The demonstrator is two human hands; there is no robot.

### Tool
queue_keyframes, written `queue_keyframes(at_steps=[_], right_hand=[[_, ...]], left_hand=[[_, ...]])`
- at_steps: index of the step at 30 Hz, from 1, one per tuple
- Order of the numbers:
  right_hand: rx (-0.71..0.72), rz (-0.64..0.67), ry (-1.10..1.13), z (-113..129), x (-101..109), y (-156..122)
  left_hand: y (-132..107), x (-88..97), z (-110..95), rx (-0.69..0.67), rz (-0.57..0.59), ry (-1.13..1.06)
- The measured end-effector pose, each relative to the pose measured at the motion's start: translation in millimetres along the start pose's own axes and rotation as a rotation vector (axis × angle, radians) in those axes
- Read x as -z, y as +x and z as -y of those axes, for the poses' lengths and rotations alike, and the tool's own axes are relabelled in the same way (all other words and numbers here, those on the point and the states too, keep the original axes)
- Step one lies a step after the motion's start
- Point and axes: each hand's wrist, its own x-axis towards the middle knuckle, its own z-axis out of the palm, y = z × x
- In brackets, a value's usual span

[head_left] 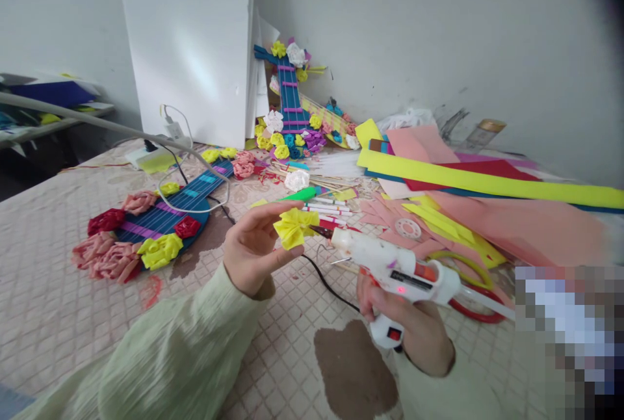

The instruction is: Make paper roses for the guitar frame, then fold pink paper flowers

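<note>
My left hand (pixel 258 244) pinches a yellow paper flower (pixel 294 227) between thumb and fingers, above the middle of the table. My right hand (pixel 407 322) is wrapped round the handle of a white hot glue gun (pixel 385 261), which has a small red light lit and a glue stick in its back end. The gun's dark nozzle points left and meets the flower's right side; I cannot tell whether glue is coming out. To the left lies a blue paper guitar (pixel 188 202) with purple strips, white strings and red, pink and yellow flowers round its edge.
A second flowered blue guitar (pixel 288 91) leans at the back by a white board (pixel 188 43). Yellow strips (pixel 463 176), pink sheets, marker pens (pixel 331 210) and red-and-yellow scissors (pixel 480 296) lie right of centre. A black cord (pixel 331 287) crosses the table; a white cable (pixel 97 119) hangs at left.
</note>
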Motion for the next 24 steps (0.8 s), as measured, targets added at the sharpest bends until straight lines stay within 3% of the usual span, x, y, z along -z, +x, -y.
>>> queue_keyframes(at_steps=[6, 15, 19, 21, 24], right_hand=[[0.059, -0.059, 0.142, -0.9, 0.6, 4.3], [0.187, -0.124, 0.472, 12.5, 7.0, 11.3], [0.179, -0.120, 0.509, 11.8, 9.5, 10.0], [0.169, -0.111, 0.503, 10.9, 9.2, 9.9], [0.166, -0.098, 0.492, 10.3, 8.4, 10.2]], left_hand=[[0.1, 3.8, 3.6, 0.018, -0.034, -0.014], [-0.1, 16.3, 10.3, 0.171, -0.051, -0.029], [17.5, 45.8, -5.3, 0.292, -0.122, 0.081], [32.1, 66.7, -13.1, 0.294, -0.175, 0.179], [54.6, 101.3, -18.8, 0.265, -0.165, 0.290]])
